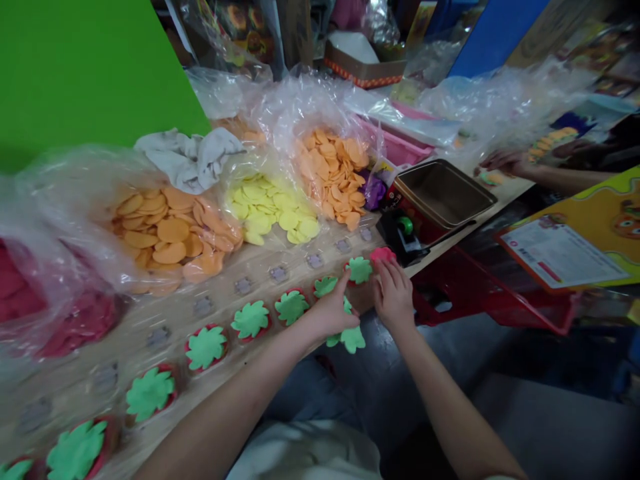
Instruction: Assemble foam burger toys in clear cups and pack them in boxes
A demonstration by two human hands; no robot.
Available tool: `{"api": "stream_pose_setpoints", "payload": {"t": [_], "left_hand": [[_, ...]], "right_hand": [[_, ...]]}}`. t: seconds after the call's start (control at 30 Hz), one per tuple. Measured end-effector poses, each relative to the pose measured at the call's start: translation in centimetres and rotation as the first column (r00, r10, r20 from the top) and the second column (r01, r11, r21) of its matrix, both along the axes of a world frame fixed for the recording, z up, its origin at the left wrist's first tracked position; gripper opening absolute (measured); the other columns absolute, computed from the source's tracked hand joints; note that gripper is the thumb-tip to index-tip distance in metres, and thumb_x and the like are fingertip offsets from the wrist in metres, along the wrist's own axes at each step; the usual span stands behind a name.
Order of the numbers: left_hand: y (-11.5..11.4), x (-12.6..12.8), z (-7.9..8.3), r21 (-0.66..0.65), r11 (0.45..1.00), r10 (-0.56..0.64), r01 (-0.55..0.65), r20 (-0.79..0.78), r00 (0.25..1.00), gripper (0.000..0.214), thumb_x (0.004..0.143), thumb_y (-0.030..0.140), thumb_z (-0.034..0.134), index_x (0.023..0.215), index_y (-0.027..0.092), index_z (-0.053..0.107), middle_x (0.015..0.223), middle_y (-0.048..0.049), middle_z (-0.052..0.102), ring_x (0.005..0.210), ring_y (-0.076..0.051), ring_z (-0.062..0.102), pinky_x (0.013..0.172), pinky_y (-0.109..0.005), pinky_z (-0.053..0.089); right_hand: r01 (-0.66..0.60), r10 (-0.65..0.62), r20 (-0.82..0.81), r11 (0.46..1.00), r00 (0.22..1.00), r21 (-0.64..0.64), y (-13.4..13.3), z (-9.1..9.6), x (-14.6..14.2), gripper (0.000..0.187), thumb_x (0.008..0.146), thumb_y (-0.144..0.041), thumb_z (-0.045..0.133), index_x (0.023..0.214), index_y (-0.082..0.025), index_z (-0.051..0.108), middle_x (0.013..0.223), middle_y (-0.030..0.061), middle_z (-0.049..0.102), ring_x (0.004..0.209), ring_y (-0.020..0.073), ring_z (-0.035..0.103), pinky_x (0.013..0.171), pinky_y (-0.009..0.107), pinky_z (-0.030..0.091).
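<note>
A row of green leaf-shaped foam cut-outs (249, 319) on red discs runs along the front of a wooden board (150, 337). My left hand (333, 312) is closed on several spare green leaf cut-outs (350, 337), its forefinger stretched onto the last green leaf (360, 269) in the row. My right hand (393, 291) sits beside it, fingertips resting on a bare red disc (383, 254) at the board's right end.
Open plastic bags hold orange discs (173, 233), yellow discs (273, 210) and more orange discs (336, 170). A grey cloth (187, 157), a brown tin (440, 193) and a black glue gun (403, 233) lie behind. Another person's hand (505, 161) works at far right.
</note>
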State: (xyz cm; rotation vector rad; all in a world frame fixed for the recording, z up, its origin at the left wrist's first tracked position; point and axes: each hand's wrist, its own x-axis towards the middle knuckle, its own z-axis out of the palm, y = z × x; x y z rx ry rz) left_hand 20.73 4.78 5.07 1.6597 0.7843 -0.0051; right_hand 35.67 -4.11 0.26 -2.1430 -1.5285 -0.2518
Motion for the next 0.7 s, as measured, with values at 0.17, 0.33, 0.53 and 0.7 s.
{"api": "stream_pose_setpoints", "payload": {"t": [0.17,0.33,0.53,0.7], "left_hand": [[0.3,1.3,-0.6,0.101,0.995,-0.013,0.020,-0.068,0.998,0.099,0.057,0.022,0.063,0.142,0.013,0.014,0.062,0.0005,0.058,0.058,-0.020,0.058,0.051,-0.026,0.039],[0.0,1.5,-0.6,0.197,0.977,-0.055,0.079,-0.124,0.991,0.100,0.061,0.024,0.060,0.143,0.010,0.004,0.077,-0.0085,0.064,0.064,-0.023,0.060,0.054,-0.028,0.040],[-1.1,2.1,-0.4,0.338,0.884,-0.230,0.323,-0.287,0.930,0.098,0.057,0.016,0.062,0.141,0.012,0.014,0.094,-0.0182,0.065,0.076,-0.031,0.062,0.060,-0.032,0.042],[-1.0,1.9,-0.3,0.282,0.913,-0.218,0.296,-0.276,0.936,0.096,0.053,0.011,0.064,0.139,0.010,0.022,0.093,-0.0190,0.065,0.077,-0.031,0.062,0.065,-0.035,0.045]], "right_hand": [[0.041,-0.023,0.108,0.985,0.994,-0.170,-0.2,-0.2,-0.5,0.044,0.087,-0.038,0.044,0.128,-0.022,0.045,0.141,0.0100,0.034,0.135,0.0298,0.012,0.103,0.053,0.022],[0.040,-0.023,0.107,0.987,0.994,-0.157,0.0,0.2,-0.5,0.042,0.086,-0.039,0.046,0.125,-0.022,0.049,0.141,0.0096,0.034,0.135,0.0301,0.011,0.104,0.052,0.022],[0.041,-0.021,0.115,0.983,0.993,-0.180,1.4,0.2,0.9,0.041,0.088,-0.039,0.044,0.126,-0.025,0.048,0.144,0.0083,0.028,0.136,0.0313,0.007,0.104,0.052,0.021],[0.035,-0.005,0.140,0.977,0.990,-0.211,1.2,-0.1,0.7,0.043,0.086,-0.042,0.046,0.126,-0.026,0.049,0.144,0.0083,0.029,0.135,0.0322,0.009,0.104,0.054,0.019]]}}
